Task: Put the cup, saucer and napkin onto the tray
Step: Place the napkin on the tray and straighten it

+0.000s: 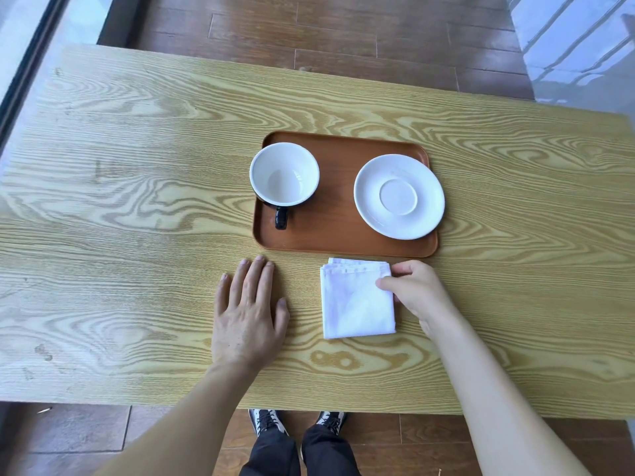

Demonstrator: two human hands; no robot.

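A brown tray (338, 231) lies in the middle of the wooden table. On its left side stands a cup (284, 175), white inside and dark outside, its handle pointing toward me. A white saucer (398, 196) rests on the tray's right side, overhanging the right rim a little. A folded white napkin (357, 298) lies flat on the table just in front of the tray. My right hand (417, 292) pinches the napkin's right edge between thumb and fingers. My left hand (247, 310) lies flat on the table, left of the napkin, fingers spread, holding nothing.
The light wood-grain table (137, 201) stretches wide to the left and right of the tray. Its near edge runs just above my shoes (295, 420). Dark wooden floor lies beyond the far edge, with a window frame at far left.
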